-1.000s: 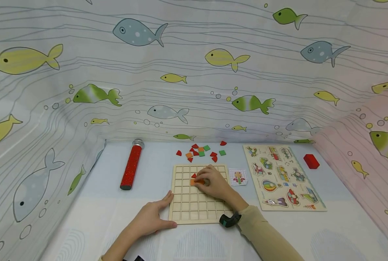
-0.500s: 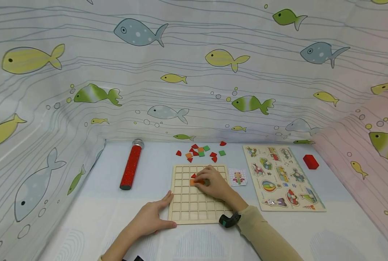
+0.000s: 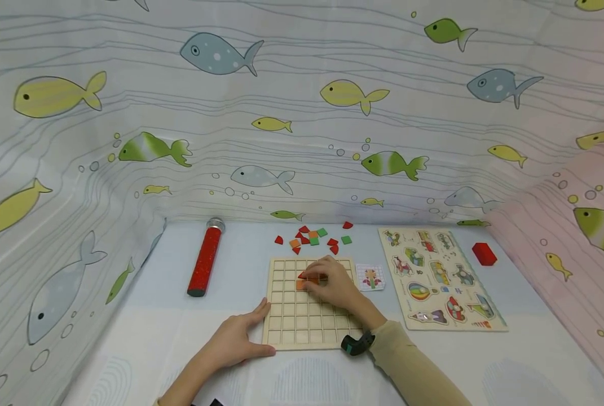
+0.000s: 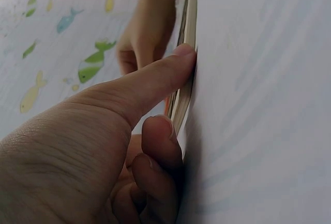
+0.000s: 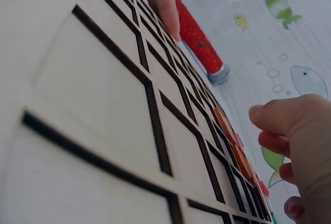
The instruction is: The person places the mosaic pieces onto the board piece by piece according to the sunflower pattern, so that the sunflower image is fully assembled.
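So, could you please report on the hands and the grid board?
Left hand touching grid board, near-left corner. Right hand over board, grip unclear. Orange piece on board; right hand hides part of board.

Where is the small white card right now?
In the head view, the card lies just right of the grid board, between it and the picture puzzle.
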`<action>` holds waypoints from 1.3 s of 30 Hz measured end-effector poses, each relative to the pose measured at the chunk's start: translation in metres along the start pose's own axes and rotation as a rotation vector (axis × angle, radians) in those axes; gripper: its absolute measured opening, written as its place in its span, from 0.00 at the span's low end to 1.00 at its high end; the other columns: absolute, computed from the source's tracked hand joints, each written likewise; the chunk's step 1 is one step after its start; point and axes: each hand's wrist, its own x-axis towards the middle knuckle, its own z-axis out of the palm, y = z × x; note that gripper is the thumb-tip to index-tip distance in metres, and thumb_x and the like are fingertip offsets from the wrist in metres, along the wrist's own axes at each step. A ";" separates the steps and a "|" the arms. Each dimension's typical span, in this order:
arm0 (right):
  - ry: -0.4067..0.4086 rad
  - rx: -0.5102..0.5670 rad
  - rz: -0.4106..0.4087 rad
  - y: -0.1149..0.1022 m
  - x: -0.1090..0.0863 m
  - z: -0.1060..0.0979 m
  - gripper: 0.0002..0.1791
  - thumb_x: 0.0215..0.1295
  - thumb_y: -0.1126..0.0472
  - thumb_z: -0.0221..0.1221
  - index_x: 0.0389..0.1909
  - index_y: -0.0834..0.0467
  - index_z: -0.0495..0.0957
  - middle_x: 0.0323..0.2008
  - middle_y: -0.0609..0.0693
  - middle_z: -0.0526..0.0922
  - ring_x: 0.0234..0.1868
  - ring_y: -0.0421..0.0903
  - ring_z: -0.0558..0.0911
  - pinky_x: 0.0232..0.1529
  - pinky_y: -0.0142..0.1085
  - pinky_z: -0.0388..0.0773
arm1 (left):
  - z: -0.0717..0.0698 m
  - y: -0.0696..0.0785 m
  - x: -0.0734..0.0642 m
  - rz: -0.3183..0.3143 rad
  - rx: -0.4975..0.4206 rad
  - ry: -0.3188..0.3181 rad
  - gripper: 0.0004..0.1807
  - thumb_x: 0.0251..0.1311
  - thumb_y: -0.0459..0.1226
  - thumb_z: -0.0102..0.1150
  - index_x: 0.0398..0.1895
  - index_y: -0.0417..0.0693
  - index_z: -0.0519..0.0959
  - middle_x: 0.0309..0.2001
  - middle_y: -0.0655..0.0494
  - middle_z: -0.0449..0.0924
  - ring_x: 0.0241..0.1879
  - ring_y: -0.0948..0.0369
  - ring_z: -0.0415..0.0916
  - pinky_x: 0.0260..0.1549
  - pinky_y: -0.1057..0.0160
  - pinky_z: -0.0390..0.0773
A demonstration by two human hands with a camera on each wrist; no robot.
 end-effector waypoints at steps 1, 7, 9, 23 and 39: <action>0.001 -0.002 0.006 -0.001 0.002 -0.001 0.08 0.64 0.60 0.75 0.43 0.54 0.92 0.46 0.46 0.90 0.47 0.44 0.79 0.40 0.38 0.78 | 0.000 0.000 0.000 0.002 -0.002 -0.001 0.57 0.48 0.54 0.83 0.80 0.42 0.67 0.80 0.50 0.65 0.75 0.43 0.69 0.70 0.37 0.71; -0.008 -0.007 -0.011 -0.001 0.018 -0.010 0.09 0.65 0.64 0.73 0.44 0.61 0.91 0.45 0.51 0.91 0.51 0.52 0.84 0.52 0.52 0.83 | 0.000 0.000 0.000 -0.001 -0.008 -0.003 0.57 0.48 0.54 0.83 0.80 0.43 0.67 0.80 0.50 0.65 0.74 0.42 0.69 0.70 0.36 0.71; -0.005 0.005 -0.007 0.001 0.024 -0.014 0.09 0.65 0.65 0.73 0.45 0.63 0.90 0.46 0.53 0.91 0.52 0.54 0.84 0.55 0.55 0.82 | 0.000 0.001 -0.001 -0.001 -0.007 -0.005 0.56 0.48 0.53 0.83 0.79 0.42 0.68 0.80 0.50 0.65 0.74 0.42 0.69 0.69 0.35 0.71; -0.074 0.056 0.211 0.019 0.052 -0.016 0.15 0.71 0.58 0.70 0.54 0.60 0.88 0.51 0.52 0.89 0.51 0.53 0.80 0.52 0.49 0.79 | 0.001 0.000 -0.001 0.010 -0.021 -0.003 0.56 0.48 0.52 0.84 0.79 0.41 0.68 0.80 0.49 0.65 0.75 0.43 0.68 0.70 0.36 0.70; -0.071 0.069 0.220 0.036 0.090 0.008 0.13 0.71 0.71 0.64 0.53 0.67 0.87 0.50 0.61 0.89 0.30 0.49 0.75 0.32 0.33 0.68 | -0.001 0.001 -0.002 0.001 -0.032 -0.008 0.55 0.49 0.52 0.83 0.79 0.42 0.67 0.80 0.50 0.64 0.76 0.45 0.67 0.70 0.36 0.71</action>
